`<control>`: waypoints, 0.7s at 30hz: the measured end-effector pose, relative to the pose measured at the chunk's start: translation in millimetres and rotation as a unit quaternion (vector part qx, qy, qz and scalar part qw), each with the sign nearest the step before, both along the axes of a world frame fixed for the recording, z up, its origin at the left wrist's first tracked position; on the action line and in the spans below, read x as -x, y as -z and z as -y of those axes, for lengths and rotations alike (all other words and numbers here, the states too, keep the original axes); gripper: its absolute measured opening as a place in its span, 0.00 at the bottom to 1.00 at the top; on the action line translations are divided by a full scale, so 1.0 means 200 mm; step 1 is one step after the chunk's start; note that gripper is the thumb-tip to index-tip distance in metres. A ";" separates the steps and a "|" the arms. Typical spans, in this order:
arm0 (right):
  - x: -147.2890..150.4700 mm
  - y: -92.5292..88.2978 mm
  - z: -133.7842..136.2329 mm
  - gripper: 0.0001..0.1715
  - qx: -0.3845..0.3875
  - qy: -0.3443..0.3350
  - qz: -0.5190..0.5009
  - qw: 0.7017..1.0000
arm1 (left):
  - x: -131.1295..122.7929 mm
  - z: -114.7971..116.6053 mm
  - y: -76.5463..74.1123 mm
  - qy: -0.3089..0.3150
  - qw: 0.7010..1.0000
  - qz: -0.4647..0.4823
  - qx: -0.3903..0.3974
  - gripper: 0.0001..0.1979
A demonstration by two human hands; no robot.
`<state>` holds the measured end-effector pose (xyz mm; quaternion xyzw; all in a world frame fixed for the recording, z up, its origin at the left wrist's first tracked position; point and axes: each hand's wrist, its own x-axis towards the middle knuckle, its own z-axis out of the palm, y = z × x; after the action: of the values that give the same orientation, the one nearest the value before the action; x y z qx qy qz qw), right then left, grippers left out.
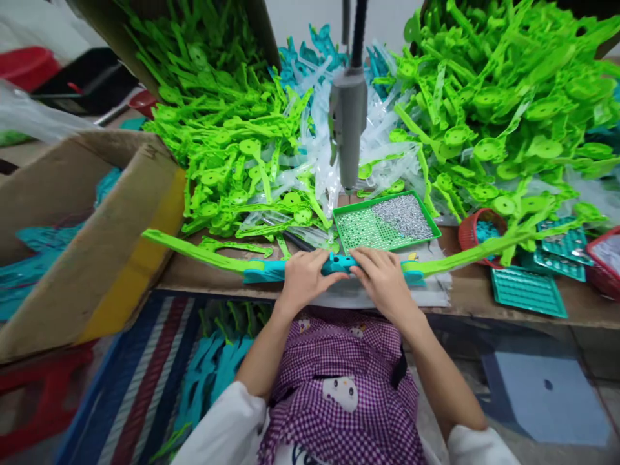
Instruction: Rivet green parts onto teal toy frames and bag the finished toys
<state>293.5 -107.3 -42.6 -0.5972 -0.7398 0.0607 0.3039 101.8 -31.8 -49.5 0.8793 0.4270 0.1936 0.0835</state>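
A toy bow with a blue middle part point(339, 263) and two long green arms lies level across the table's front edge. My left hand point(306, 276) is closed around the blue part left of its centre. On the other side of the centre, my right hand point(383, 279) grips the same part. Both thumbs point inward and almost meet. Straight above hangs a grey electric screwdriver point(347, 123), its tip apart from the bow. Just behind my right hand sits a green tray point(341, 234) with many small metal screws point(404, 216) heaped to its right.
Piles of green plastic arms point(232, 161) rise at left and right, with clear plastic pieces point(334, 148) between. A cardboard box point(145, 245) with blue parts stands left. At right are a red basket point(467, 239) and a teal tray point(527, 294). Finished-looking bows lie below left.
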 end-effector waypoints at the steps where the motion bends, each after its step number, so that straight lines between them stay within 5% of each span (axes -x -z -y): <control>1: 0.01 0.01 -0.02 0.16 0.015 -0.025 -0.005 1.000 | 0.00 0.02 0.00 0.000 1.000 0.010 0.005 0.26; 8: -0.03 0.09 -0.07 0.15 -0.002 -0.044 -0.021 0.999 | 0.01 0.10 0.02 0.001 0.996 0.093 -0.010 0.23; 11: -0.09 0.05 -0.12 0.18 0.064 -0.049 -0.055 0.995 | 0.19 0.16 0.01 -0.161 0.960 0.196 -0.120 0.26; 13: -0.13 0.00 -0.16 0.20 0.117 -0.049 -0.087 0.988 | 0.38 0.22 0.01 -0.339 0.877 0.295 -0.171 0.30; 14: -0.14 -0.02 -0.17 0.21 0.139 -0.047 -0.098 0.984 | 0.48 0.25 0.01 -0.388 0.841 0.347 -0.148 0.31; 16: -0.15 -0.06 -0.18 0.25 0.173 -0.042 -0.109 0.978 | 0.65 0.30 0.00 -0.390 0.813 0.432 -0.008 0.30; 19: -0.13 -0.08 -0.16 0.28 0.209 -0.039 -0.119 0.970 | 0.78 0.32 -0.04 -0.277 0.759 0.541 0.234 0.36; 21: -0.10 -0.05 -0.13 0.29 0.238 -0.042 -0.118 0.963 | 0.81 0.31 -0.07 -0.212 0.675 0.625 0.330 0.38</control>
<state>313.7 -80.8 -31.7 -0.6093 -0.6873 0.3174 0.2357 -59.8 -93.0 -35.0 0.3543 0.4859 0.5572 0.5726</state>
